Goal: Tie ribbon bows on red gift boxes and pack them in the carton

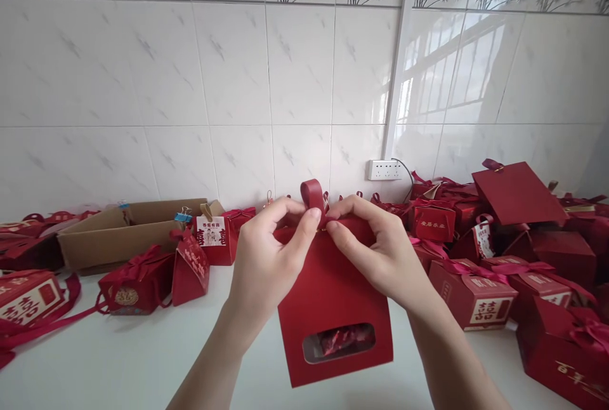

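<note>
I hold a red paper gift box (pixel 333 296) upright over the white counter (pixel 118 359). It has a clear window low on its front, with a dark red wrapped item showing inside. My left hand (pixel 271 257) pinches the top edge on the left. My right hand (pixel 375 251) pinches the same top edge on the right. Between the fingertips of both hands stands a red ribbon loop (pixel 313 195) at the box's top.
An open cardboard carton (pixel 118 232) lies at the back left among several red gift boxes with ribbons (pixel 137 283). A heap of red boxes (pixel 499 257) fills the right side. A white power socket (pixel 384 169) sits on the tiled wall.
</note>
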Demonstrator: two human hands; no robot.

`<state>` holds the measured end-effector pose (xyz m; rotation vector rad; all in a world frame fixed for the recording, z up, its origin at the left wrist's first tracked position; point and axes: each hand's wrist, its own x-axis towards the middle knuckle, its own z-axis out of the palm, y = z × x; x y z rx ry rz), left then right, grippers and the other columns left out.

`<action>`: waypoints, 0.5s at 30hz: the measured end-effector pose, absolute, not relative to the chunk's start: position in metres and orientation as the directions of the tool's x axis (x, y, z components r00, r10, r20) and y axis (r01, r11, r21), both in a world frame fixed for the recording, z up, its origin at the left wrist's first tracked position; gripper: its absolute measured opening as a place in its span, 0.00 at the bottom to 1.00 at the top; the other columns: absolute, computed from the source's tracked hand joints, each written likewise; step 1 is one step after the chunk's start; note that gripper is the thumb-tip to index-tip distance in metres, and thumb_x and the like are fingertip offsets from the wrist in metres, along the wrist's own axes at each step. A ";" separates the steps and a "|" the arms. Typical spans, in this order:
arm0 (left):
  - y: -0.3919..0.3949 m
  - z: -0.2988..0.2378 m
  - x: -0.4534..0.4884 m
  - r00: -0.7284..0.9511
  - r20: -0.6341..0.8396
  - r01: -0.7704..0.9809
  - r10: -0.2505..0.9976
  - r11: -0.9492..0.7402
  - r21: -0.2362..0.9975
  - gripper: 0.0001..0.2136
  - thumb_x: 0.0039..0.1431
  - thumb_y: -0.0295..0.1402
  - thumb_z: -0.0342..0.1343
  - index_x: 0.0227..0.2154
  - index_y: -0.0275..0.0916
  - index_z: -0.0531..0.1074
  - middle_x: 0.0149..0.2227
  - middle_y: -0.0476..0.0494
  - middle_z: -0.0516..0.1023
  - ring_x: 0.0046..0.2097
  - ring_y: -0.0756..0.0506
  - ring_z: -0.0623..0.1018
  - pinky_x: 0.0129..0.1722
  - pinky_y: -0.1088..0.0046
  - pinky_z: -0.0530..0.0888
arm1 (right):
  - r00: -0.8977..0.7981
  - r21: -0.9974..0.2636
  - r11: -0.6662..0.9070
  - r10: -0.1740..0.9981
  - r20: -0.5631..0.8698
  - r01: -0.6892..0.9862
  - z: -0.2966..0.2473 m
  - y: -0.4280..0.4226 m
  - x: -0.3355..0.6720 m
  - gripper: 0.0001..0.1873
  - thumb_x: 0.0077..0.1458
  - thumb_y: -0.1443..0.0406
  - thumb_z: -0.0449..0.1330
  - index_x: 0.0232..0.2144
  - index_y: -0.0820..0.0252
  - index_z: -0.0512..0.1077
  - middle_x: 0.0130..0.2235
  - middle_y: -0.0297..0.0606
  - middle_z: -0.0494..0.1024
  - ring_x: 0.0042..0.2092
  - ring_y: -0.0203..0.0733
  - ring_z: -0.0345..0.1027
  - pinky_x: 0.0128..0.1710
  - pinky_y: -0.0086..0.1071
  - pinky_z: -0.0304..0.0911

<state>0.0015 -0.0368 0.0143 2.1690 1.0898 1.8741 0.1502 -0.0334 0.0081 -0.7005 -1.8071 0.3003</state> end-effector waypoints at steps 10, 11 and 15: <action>-0.035 0.013 -0.005 0.172 0.807 0.292 0.565 -0.811 0.507 0.05 0.59 0.31 0.49 0.29 0.39 0.68 0.28 0.51 0.72 0.32 0.52 0.72 0.32 0.79 0.70 | -0.189 -0.524 0.782 0.601 0.776 0.337 0.009 -0.042 0.150 0.04 0.57 0.68 0.53 0.31 0.58 0.67 0.29 0.28 0.71 0.29 0.29 0.62 0.24 0.19 0.59; -0.035 0.013 -0.007 0.218 0.801 0.251 0.557 -0.826 0.505 0.04 0.59 0.29 0.49 0.30 0.39 0.68 0.30 0.51 0.73 0.34 0.51 0.73 0.34 0.79 0.71 | -0.179 -0.533 0.778 0.607 0.774 0.332 0.009 -0.044 0.150 0.04 0.57 0.68 0.53 0.31 0.58 0.67 0.28 0.28 0.70 0.28 0.29 0.62 0.23 0.19 0.58; -0.038 0.014 -0.010 0.268 0.800 0.229 0.536 -0.842 0.488 0.04 0.57 0.26 0.49 0.30 0.39 0.67 0.31 0.51 0.72 0.35 0.51 0.73 0.37 0.78 0.71 | -0.166 -0.563 0.759 0.633 0.757 0.326 0.011 -0.050 0.149 0.03 0.57 0.68 0.54 0.30 0.58 0.67 0.27 0.28 0.69 0.26 0.29 0.61 0.20 0.18 0.57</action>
